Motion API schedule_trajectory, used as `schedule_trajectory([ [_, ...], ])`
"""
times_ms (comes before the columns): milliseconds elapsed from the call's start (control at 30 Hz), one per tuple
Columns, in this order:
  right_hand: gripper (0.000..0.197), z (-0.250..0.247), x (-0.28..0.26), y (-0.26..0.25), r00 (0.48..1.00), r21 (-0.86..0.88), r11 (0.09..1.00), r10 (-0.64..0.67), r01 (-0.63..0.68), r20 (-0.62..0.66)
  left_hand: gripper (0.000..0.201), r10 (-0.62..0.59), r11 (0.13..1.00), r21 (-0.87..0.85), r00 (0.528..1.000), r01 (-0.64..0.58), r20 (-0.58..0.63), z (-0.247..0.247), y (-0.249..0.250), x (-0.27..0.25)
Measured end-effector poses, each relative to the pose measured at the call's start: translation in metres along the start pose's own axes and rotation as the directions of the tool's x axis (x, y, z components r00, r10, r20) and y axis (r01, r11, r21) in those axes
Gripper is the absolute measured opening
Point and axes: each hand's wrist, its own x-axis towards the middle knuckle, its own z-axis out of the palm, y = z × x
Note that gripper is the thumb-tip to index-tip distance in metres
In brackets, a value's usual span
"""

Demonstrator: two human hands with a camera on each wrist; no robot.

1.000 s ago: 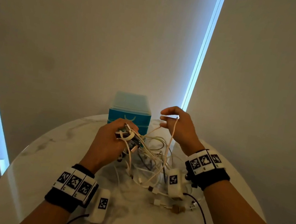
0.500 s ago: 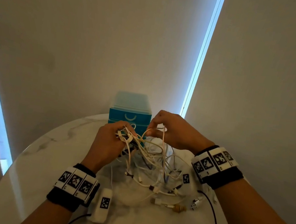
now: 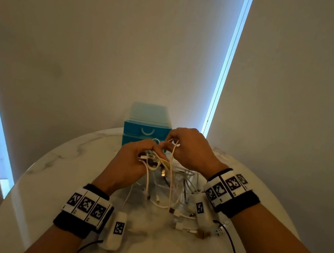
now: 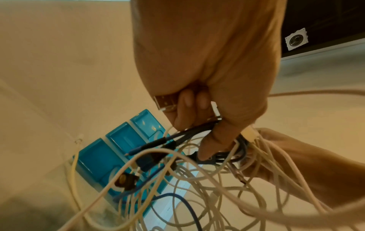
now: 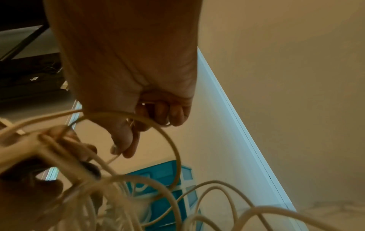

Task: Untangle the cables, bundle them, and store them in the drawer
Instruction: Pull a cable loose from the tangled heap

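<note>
Cables still one tangle, lifted just above bench centre, loops trailing near. Left hand clenched round the knot of plugs; right hand pinching one cream strand just right of it, strand hanging down and nearward. Drawer unit closed, just beyond both hands.

The two hands covered the lower drawers of the small teal plastic drawer unit at twelve o'clock. The knot of white and dark cables hid which strand each hand pinched. In the right wrist view, near loops were blurred.
</note>
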Motion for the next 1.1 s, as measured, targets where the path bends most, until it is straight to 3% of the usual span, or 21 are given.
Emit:
schedule_trajectory([
  [67, 0.03, -0.002, 0.003, 0.005, 0.997, 0.09, 0.995, 0.041, -0.036, -0.061, 0.024, -0.06, 0.998, -0.021, 0.998, 0.06, -0.004, -0.003, 0.001, -0.001],
  [200, 0.034, -0.012, 0.003, 0.007, 0.998, 0.243, 0.969, 0.061, -0.051, -0.033, 0.028, -0.157, 0.988, -0.03, 0.982, 0.154, -0.104, -0.004, 0.0, -0.002],
  [333, 0.034, -0.017, 0.002, 0.01, 0.996, 0.224, 0.973, 0.075, -0.062, -0.051, 0.019, -0.207, 0.978, -0.003, 0.958, 0.21, -0.197, -0.007, -0.006, 0.001],
  [567, 0.038, -0.008, -0.001, 0.012, 0.993, 0.189, 0.976, 0.112, -0.106, -0.024, 0.022, -0.208, 0.94, 0.236, 0.962, 0.247, -0.177, -0.012, -0.021, -0.001],
  [767, 0.037, -0.011, 0.005, 0.01, 0.993, 0.202, 0.974, 0.115, -0.105, -0.034, 0.051, -0.185, 0.917, 0.322, 0.966, 0.236, -0.181, -0.012, -0.027, 0.001],
  [933, 0.037, -0.009, 0.009, 0.012, 0.982, 0.212, 0.961, 0.186, -0.18, -0.01, 0.024, -0.109, 0.983, 0.14, 0.992, 0.116, -0.059, -0.01, -0.011, 0.003],
  [1100, 0.035, -0.01, 0.012, 0.012, 0.975, 0.266, 0.938, 0.223, -0.22, 0.022, 0.007, -0.128, 0.989, 0.07, 0.992, 0.127, 0.0, -0.011, -0.011, 0.002],
])
